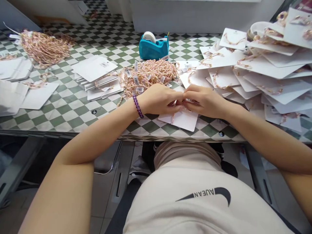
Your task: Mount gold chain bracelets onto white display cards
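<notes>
My left hand (162, 99) and my right hand (204, 101) meet fingertip to fingertip over a white card (185, 120) that lies near the table's front edge. Both hands are closed in a pinch on a thin pink and gold chain (181, 103), which barely shows between the fingers. A purple bead bracelet (137, 106) circles my left wrist. Just behind my hands lies a heap of tagged pink and gold chains (149, 76).
A teal tape dispenser (154, 47) stands behind the heap. Finished cards with chains (263, 71) pile up at the right. Blank white cards (95, 70) are stacked at the left, and a second chain heap (44, 48) lies far left on the green checked tablecloth (68, 110).
</notes>
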The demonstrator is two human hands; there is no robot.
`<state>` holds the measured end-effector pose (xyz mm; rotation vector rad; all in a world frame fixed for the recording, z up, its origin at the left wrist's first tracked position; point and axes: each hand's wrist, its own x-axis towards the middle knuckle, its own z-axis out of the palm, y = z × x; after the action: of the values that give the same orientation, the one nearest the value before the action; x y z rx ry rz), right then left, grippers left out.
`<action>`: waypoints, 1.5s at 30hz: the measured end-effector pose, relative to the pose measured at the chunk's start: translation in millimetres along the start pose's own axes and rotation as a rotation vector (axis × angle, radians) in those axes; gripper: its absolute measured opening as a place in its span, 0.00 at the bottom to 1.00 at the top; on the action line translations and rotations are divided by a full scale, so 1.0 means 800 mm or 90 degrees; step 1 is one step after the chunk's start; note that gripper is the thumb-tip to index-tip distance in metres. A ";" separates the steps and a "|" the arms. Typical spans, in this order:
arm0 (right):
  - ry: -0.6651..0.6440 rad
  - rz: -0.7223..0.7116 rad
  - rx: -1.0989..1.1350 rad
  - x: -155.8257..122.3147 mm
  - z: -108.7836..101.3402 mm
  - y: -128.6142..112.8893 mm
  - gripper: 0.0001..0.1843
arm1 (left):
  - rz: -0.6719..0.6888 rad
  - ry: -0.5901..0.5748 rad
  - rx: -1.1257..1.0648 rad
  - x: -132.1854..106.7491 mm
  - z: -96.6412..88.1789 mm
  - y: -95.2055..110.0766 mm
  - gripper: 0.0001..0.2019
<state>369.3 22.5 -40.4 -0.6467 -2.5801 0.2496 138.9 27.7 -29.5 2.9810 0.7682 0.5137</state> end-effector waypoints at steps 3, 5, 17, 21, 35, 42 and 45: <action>0.008 -0.008 -0.004 0.000 -0.001 0.000 0.09 | -0.011 -0.010 0.020 -0.001 -0.001 -0.002 0.12; 0.008 -0.012 -0.004 0.000 -0.001 0.000 0.09 | -0.013 -0.010 0.014 -0.002 -0.002 -0.003 0.12; -0.008 0.001 -0.018 -0.001 -0.003 -0.003 0.12 | -0.026 -0.021 0.009 -0.002 -0.006 -0.002 0.12; -0.012 0.002 -0.019 -0.002 -0.004 -0.004 0.12 | -0.052 -0.024 0.007 -0.004 -0.005 -0.002 0.11; -0.026 0.042 -0.049 -0.004 -0.004 -0.007 0.15 | -0.077 -0.092 0.015 -0.006 -0.021 -0.002 0.09; -0.049 0.059 -0.055 -0.003 -0.010 -0.011 0.15 | -0.073 -0.077 0.011 -0.010 -0.019 -0.001 0.07; -0.058 0.058 -0.074 -0.002 -0.012 -0.010 0.17 | -0.046 -0.049 0.017 -0.011 -0.019 -0.002 0.09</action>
<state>372.2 15.1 -30.7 -0.8144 -2.6713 0.1634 125.7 24.3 -18.3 2.9650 0.8788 0.3854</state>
